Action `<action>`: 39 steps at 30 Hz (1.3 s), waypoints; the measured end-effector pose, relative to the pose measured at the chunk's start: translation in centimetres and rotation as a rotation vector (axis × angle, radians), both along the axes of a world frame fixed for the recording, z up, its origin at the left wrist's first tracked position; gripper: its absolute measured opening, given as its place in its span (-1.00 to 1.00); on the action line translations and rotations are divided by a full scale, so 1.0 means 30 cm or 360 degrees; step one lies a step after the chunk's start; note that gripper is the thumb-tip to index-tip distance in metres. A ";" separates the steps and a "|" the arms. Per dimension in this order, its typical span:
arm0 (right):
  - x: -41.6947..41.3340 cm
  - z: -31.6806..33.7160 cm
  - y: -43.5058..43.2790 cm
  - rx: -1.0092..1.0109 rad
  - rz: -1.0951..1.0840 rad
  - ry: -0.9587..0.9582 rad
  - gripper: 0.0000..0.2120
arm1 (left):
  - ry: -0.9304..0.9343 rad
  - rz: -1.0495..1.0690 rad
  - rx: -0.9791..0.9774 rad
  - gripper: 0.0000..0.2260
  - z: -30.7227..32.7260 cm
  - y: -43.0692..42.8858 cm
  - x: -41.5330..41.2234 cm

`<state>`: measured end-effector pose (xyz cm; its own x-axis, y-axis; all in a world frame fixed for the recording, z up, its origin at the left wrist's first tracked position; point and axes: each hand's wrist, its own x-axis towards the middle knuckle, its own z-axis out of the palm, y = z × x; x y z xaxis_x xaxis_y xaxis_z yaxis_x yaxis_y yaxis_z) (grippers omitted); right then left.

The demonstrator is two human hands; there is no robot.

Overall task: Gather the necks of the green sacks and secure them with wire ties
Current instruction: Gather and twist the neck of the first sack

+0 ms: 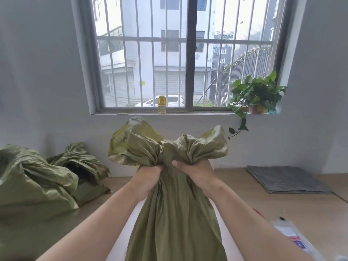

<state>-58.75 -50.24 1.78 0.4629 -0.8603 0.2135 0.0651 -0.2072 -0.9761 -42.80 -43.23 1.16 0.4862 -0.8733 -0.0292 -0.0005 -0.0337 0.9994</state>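
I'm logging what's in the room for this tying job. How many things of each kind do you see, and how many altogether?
Green sacks: 3 (one in both hands, one at far left, one behind it)
Potted plants: 1
Yellow-capped bottles on the sill: 1
Grey mats: 1
Total: 6

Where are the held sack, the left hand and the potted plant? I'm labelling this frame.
sack (175, 213): head view, on its hanging body below the grip.
left hand (148, 178): head view, back of the hand.
plant (256, 93): head view, on its leaves.
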 end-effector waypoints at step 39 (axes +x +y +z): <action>0.050 -0.018 0.043 0.0107 0.0134 0.0304 -0.47 | -0.1198 -0.0806 0.0157 -0.65 0.039 -0.068 -0.061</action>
